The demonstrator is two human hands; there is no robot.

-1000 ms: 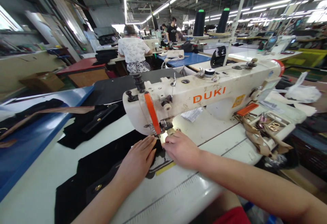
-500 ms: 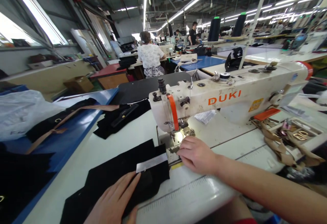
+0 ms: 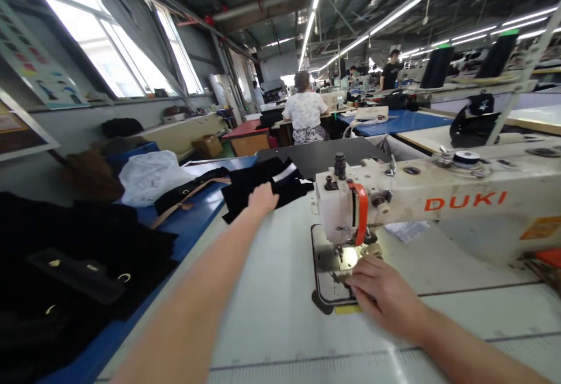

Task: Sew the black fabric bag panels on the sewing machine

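Observation:
My left hand reaches far out to the back left of the sewing table. Its fingers close on a black fabric piece, which lies over other black fabric by the table's far edge. A pale silvery strip shows on that fabric. My right hand rests beside the needle area of a white sewing machine. The fingers of this hand are bent and pressed together near the metal needle plate. Whatever they may hold is hidden.
To the left, black pieces with gold rings are heaped over a blue table. A clear plastic bag and a tan strap lie farther back. A person in a white patterned top sits ahead.
My left hand has carried the black fabric piece from the front of the machine to the back left. The right hand stays by the needle. My view has swung left.

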